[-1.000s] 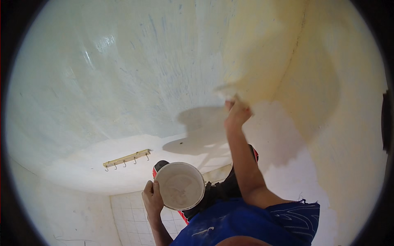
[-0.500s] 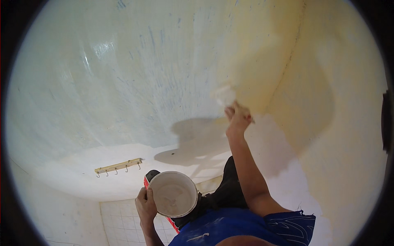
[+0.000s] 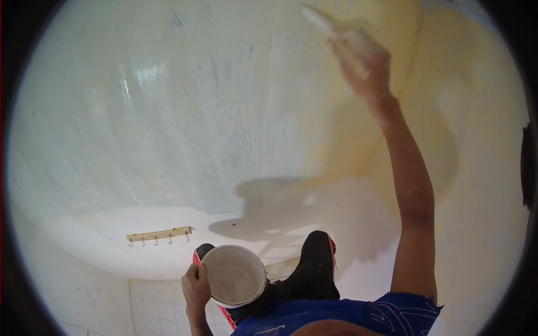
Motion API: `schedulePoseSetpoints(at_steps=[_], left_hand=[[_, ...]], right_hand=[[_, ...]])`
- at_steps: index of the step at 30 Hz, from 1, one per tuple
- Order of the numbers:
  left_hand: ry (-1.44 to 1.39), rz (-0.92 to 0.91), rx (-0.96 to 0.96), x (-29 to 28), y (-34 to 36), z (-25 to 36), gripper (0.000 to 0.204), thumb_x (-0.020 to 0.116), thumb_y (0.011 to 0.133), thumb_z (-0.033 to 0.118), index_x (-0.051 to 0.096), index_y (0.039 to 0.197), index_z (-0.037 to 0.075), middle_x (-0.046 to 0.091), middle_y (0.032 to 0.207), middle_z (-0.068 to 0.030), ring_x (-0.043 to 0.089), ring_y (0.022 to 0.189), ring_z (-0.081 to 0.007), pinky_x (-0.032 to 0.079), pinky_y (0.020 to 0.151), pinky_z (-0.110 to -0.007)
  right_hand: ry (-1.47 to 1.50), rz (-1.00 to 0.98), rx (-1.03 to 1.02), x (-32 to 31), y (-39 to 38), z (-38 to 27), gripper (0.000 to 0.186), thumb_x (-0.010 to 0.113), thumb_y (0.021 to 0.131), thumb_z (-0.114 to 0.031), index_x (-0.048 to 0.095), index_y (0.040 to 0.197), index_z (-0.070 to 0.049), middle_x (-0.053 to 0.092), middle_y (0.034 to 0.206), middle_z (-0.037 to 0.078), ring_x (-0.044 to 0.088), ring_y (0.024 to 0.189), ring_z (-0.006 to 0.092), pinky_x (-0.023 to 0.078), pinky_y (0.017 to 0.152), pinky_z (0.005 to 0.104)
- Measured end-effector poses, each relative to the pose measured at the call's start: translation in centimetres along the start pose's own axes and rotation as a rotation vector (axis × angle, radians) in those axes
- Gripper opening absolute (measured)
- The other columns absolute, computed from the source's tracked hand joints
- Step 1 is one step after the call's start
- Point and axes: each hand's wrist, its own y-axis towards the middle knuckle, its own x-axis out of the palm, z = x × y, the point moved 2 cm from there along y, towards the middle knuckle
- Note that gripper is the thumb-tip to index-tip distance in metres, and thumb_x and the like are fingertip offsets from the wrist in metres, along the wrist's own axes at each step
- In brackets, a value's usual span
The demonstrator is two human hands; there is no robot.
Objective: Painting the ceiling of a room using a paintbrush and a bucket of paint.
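My left hand [image 3: 197,287] grips the rim of a white bucket [image 3: 235,259] on its left side, thumb over the edge. Inside the bucket, pale whitish residue coats the walls and bottom. High on the right, my right hand [image 3: 364,61], blurred by motion, is closed round a paintbrush [image 3: 318,18]. The brush's pale head points up and left against the wall [image 3: 235,101]; whether it touches cannot be made out. That wall has greenish-white streaks, blue marks and yellowish patches near the corner.
A wooden hook rail [image 3: 159,234] is fixed low on the wall. The yellowish side wall [image 3: 476,168] meets it at a corner on the right. Pale tiles [image 3: 159,305] show at the lower left. A dark object [image 3: 527,167] sits at the right rim.
My right hand has swung up and to the right with the paintbrush, the arm now stretched out. My left hand and the bucket sit slightly lower in view.
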Motion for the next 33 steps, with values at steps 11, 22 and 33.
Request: schedulePoseSetpoints(at_steps=[11,22,33], left_hand=[[0.037,-0.005,0.026,0.2,-0.1,0.3,0.041,0.06,0.103,0.022,0.052,0.073,-0.003,0.047,0.055,-0.0191,0.04,0.049,-0.0213,0.034,0.05,-0.042],[0.064,0.007,-0.022,0.4,-0.1,0.8,0.041,0.061,0.103,0.023,0.051,0.072,-0.003,0.048,0.056,-0.0204,0.04,0.049,-0.0234,0.035,0.05,-0.043],[0.077,0.011,-0.025,0.2,-0.4,0.6,0.041,0.062,0.102,0.025,0.053,0.073,-0.003,0.052,0.059,-0.023,0.048,0.049,-0.0317,0.038,0.052,-0.045]], right_hand=[[0.326,-0.554,-0.077,4.8,-20.6,-4.9,0.008,0.077,0.084,-0.019,0.071,0.087,-0.016,0.068,0.082,0.006,0.068,0.068,0.0279,0.052,0.057,0.0421],[-0.283,-0.071,-0.265,-0.4,12.4,2.5,0.014,0.074,0.092,-0.01,0.062,0.088,-0.002,0.061,0.079,0.01,0.059,0.066,0.0249,0.05,0.063,0.0395],[0.248,-0.862,-0.226,4.9,-14.5,-8.1,0.025,0.081,0.077,-0.014,0.077,0.101,-0.013,0.075,0.104,0.004,0.074,0.086,0.022,0.063,0.077,0.0356]])
